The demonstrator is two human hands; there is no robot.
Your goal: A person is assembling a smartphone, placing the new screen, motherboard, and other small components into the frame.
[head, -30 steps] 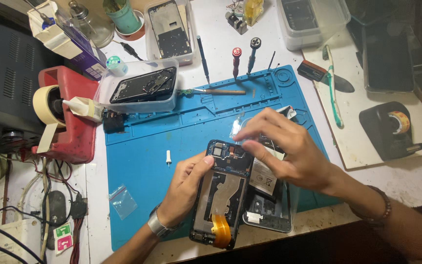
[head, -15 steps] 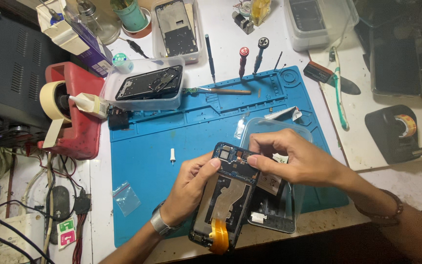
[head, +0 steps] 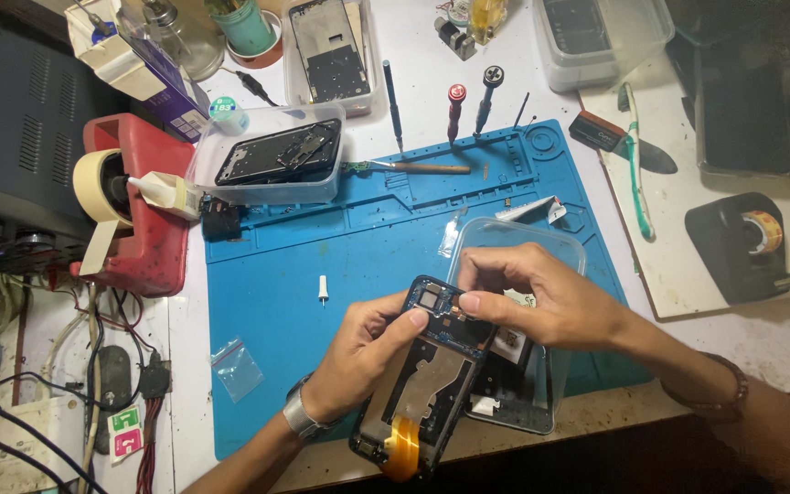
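An opened phone (head: pixel 427 380) with its back off lies tilted on the blue work mat (head: pixel 322 247) near the front edge; an orange flex cable shows at its lower end. My left hand (head: pixel 358 352) grips the phone's left side, thumb near the camera block. My right hand (head: pixel 541 297) pinches at the phone's top right corner, fingertips together on a small part there. Under that hand sits a clear plastic tray (head: pixel 514 238) holding another dark phone part (head: pixel 509 393).
A small white pin (head: pixel 323 289) and a little plastic bag (head: pixel 235 368) lie on the mat's left. Screwdrivers (head: pixel 454 105), a clear tub of phone parts (head: pixel 272 155), a red tape dispenser (head: pixel 134 201), a black tape dispenser (head: pixel 747 242) and a toothbrush (head: pixel 635 160) ring the mat.
My right hand has drawn in from above the tray to the phone's top corner and pinched there. The left hand keeps its hold on the phone.
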